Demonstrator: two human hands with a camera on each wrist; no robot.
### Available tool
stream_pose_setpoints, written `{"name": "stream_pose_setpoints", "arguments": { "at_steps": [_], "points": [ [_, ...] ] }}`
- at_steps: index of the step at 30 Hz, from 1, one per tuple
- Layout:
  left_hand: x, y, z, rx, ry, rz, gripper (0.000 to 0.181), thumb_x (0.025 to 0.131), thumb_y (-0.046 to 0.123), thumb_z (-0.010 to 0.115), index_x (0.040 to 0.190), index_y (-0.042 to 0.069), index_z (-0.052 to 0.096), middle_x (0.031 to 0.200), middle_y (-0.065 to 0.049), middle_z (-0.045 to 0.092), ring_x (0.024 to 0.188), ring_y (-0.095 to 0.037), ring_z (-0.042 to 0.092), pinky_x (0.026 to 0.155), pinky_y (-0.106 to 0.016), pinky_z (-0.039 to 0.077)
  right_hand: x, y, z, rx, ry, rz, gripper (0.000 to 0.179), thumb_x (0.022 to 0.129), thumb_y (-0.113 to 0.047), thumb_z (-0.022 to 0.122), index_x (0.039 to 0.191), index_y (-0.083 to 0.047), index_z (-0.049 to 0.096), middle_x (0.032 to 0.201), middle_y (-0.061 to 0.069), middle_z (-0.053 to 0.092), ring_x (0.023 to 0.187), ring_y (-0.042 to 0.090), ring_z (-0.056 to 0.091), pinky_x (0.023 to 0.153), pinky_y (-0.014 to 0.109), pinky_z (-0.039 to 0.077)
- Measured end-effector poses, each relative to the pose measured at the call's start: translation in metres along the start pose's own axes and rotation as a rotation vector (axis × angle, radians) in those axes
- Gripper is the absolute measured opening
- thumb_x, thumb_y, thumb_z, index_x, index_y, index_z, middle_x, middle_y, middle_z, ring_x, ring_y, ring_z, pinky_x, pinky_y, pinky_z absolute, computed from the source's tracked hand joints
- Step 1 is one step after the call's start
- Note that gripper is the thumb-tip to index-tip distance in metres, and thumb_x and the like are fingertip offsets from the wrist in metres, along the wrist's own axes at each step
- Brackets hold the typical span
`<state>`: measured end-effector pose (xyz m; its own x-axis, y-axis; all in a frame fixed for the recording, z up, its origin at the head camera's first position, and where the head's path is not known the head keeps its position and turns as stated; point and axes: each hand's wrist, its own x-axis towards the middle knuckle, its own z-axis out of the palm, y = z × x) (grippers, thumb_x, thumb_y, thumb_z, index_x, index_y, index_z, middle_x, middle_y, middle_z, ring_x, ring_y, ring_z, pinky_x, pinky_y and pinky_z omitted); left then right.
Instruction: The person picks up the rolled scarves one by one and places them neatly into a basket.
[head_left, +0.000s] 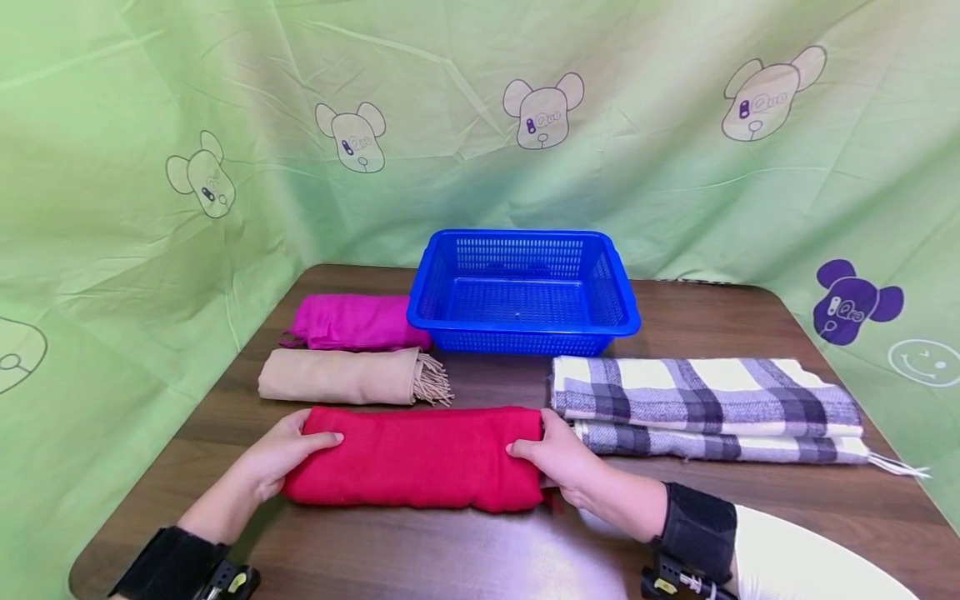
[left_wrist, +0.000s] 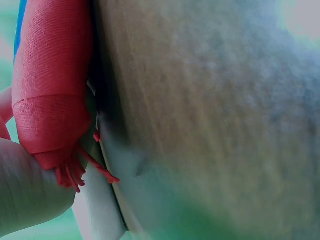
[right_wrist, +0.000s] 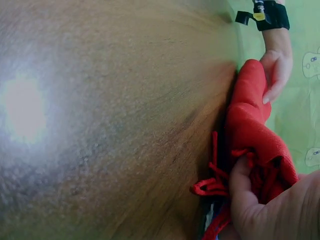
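Observation:
A folded red scarf (head_left: 420,458) lies crosswise near the front of the table, a long padded bundle. My left hand (head_left: 288,454) grips its left end, thumb on top and the other fingers behind. At the opposite end my right hand (head_left: 566,458) holds it the same way, with the thumb over the cloth. Red fringe (left_wrist: 70,172) pokes out by the left hand in the left wrist view. More fringe strands (right_wrist: 207,187) dangle beside the right hand in the right wrist view. Just behind the red scarf is a rolled beige scarf (head_left: 341,375) with a fringed right end.
A blue plastic basket (head_left: 525,342) stands at the back of the brown table (head_left: 420,554). To its left sits a folded magenta scarf (head_left: 360,321). A black-and-white checked scarf (head_left: 705,396), folded, lies on the right. Green printed curtains (head_left: 450,192) hang around the table.

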<state>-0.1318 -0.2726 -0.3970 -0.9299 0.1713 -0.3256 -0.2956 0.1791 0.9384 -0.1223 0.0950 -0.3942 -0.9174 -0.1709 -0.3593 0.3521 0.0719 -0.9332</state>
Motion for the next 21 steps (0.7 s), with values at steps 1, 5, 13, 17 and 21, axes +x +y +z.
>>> {"name": "stream_pose_setpoints", "arguments": {
  "at_steps": [1,5,13,17,21],
  "points": [
    [-0.0003,0.0002,0.0,0.001,0.005,0.001,0.036,0.091,0.008,0.062,0.118,-0.006,0.042,0.089,-0.001,0.066,0.077,-0.016,0.067,0.07,-0.031,0.056,-0.0004,-0.0004,0.0,-0.008,0.004,0.002,0.047,0.082,0.003,0.064,0.123,0.003,0.041,0.097,0.018,0.063,0.073,0.025,0.068,0.061,0.047,0.059],
    [-0.0016,0.0019,0.0001,0.011,0.038,0.003,0.039,0.09,0.008,0.063,0.119,-0.007,0.042,0.088,-0.001,0.066,0.075,-0.016,0.067,0.069,-0.031,0.056,-0.0016,-0.002,0.0003,-0.028,0.008,0.003,0.043,0.082,0.003,0.064,0.12,0.004,0.042,0.095,0.018,0.062,0.072,0.025,0.067,0.06,0.046,0.059],
    [-0.0041,0.0055,-0.0018,-0.008,0.039,0.007,0.033,0.09,0.007,0.063,0.116,-0.002,0.045,0.086,0.001,0.066,0.073,-0.016,0.067,0.067,-0.032,0.057,-0.0041,-0.0042,0.0006,-0.013,-0.01,0.01,0.041,0.081,0.003,0.062,0.118,0.004,0.043,0.094,0.017,0.062,0.07,0.024,0.068,0.059,0.046,0.059],
    [-0.005,0.0071,-0.0042,-0.022,0.021,0.025,0.027,0.09,0.007,0.062,0.113,0.001,0.049,0.086,0.001,0.067,0.073,-0.016,0.067,0.067,-0.032,0.057,-0.0062,-0.0056,-0.0003,0.004,-0.029,0.011,0.04,0.082,0.004,0.061,0.117,0.004,0.043,0.093,0.017,0.063,0.072,0.025,0.068,0.06,0.047,0.059],
    [-0.0059,0.0092,-0.0061,-0.033,0.001,0.032,0.024,0.091,0.007,0.062,0.111,0.003,0.05,0.087,0.001,0.067,0.074,-0.016,0.067,0.068,-0.032,0.057,-0.0081,-0.0073,-0.0015,0.008,-0.046,0.005,0.039,0.082,0.004,0.061,0.116,0.005,0.042,0.094,0.017,0.063,0.073,0.025,0.069,0.061,0.047,0.059]
  ]
}}
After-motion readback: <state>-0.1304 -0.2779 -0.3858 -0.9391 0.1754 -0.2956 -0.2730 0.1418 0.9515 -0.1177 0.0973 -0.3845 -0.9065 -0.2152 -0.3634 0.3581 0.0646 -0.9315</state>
